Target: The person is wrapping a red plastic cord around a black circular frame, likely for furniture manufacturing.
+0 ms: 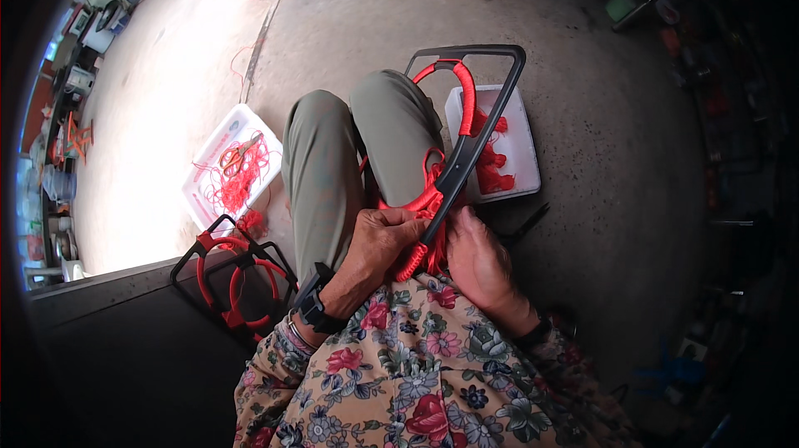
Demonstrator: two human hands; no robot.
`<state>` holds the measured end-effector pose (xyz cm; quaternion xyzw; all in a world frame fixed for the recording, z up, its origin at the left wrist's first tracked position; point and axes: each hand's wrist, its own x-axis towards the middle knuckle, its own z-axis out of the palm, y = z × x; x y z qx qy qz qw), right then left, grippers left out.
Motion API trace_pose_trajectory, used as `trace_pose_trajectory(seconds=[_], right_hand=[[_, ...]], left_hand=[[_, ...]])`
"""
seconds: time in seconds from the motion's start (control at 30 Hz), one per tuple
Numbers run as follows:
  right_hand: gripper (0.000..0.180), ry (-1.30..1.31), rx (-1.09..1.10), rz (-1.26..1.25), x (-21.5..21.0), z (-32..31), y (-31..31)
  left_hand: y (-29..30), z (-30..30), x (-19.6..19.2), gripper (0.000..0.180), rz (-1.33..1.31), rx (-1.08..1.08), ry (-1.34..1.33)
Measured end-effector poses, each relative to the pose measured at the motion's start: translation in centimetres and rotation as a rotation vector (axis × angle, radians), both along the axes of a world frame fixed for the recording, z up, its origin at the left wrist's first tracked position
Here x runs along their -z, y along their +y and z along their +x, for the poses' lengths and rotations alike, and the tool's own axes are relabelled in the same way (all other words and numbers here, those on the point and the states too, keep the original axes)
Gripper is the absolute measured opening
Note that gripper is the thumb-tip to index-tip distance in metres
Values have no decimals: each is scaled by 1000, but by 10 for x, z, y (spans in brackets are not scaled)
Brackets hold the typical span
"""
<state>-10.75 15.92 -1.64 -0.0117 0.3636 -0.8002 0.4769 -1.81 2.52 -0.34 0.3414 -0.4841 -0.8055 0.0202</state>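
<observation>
A black angular frame (468,155) leans across my lap, with a curved inner loop (468,98) wrapped in red cord. My left hand (379,240) is closed, thumb and finger pinching the red cord (437,252) where the loop meets the frame's lower bar. On the other side of the bar is my right hand (483,261), its thumb up and fingers curled in against the cord's loose strands; the fingertips are partly hidden. Tight red wrapping covers the frame's lower end, beside a hanging bundle of strands.
A white tray (196,198) on the left holds tangled red cord and orange-handled scissors (241,156). Another white tray (520,173) with red cord bundles stands right of my knees. More red-wrapped black frames (229,281) lie by my left arm. Cluttered shelves (62,156) line the far left.
</observation>
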Motion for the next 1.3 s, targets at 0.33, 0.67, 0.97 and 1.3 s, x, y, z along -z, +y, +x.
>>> trace_pose_trajectory(seconds=[0.33, 0.67, 0.97, 1.3], right_hand=[[17, 1185, 74, 509, -37, -31, 5], [35, 709, -158, 38, -102, -11, -41], [26, 825, 645, 21, -167, -194, 113], [20, 1229, 660, 999, -85, -213, 141]], left_hand=[[2, 47, -17, 16, -1226, -219, 50], [-11, 12, -85, 29, -1434, -4, 489], [-15, 52, -25, 20, -628, 21, 133], [-5, 36, -18, 26, 42, 210, 63]])
